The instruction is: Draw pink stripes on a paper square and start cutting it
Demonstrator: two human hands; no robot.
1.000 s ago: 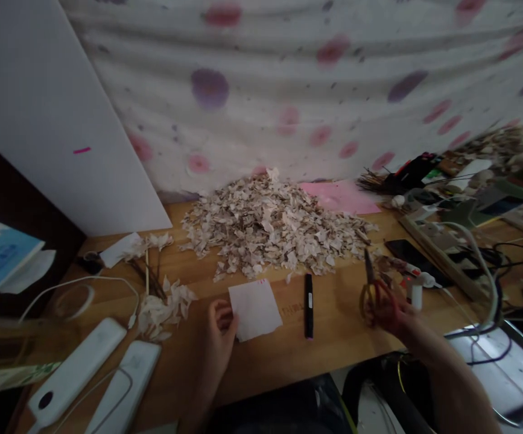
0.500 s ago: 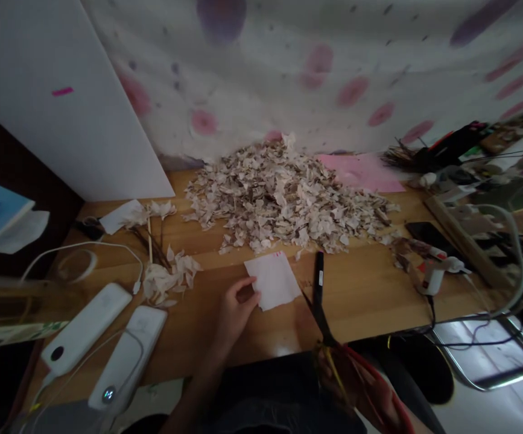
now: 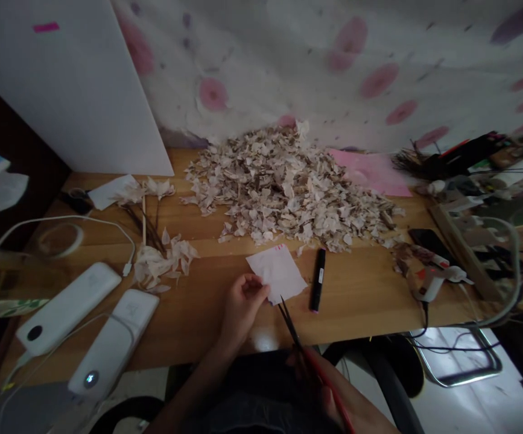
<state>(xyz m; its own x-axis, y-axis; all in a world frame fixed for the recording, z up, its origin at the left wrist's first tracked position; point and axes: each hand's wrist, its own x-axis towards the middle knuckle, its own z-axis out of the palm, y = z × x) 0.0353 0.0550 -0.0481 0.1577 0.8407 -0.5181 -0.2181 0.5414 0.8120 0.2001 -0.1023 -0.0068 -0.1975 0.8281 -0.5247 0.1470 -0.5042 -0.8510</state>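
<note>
At the right end of the desk (image 3: 356, 301), a low wooden-edged frame (image 3: 462, 259) holds a jumble of cables and small items too dim to sort out; a dark phone (image 3: 427, 240) lies against its near side. The sheet of paper (image 3: 283, 274) is white, roughly square and set askew, with short pink marks at its far edge and a slightly ragged near edge. It sits toward the front of the desk, its near-left corner pinched between the thumb and finger of the left hand (image 3: 244, 304). The right hand (image 3: 329, 377) grips the scissors (image 3: 292, 328) by their red handles; the dark blades are slightly parted, tips at the near edge of the paper, though whether they touch it I cannot tell. Just right of the paper lies a black marker (image 3: 318, 280), and bare wood stretches from there to a white adapter (image 3: 431, 284). A broad heap of pale dry flakes (image 3: 288, 187) spreads just beyond the paper. The front edge of the desk runs close below, with the right hand past it, while two white power banks (image 3: 69, 307) lie well to the left.
</note>
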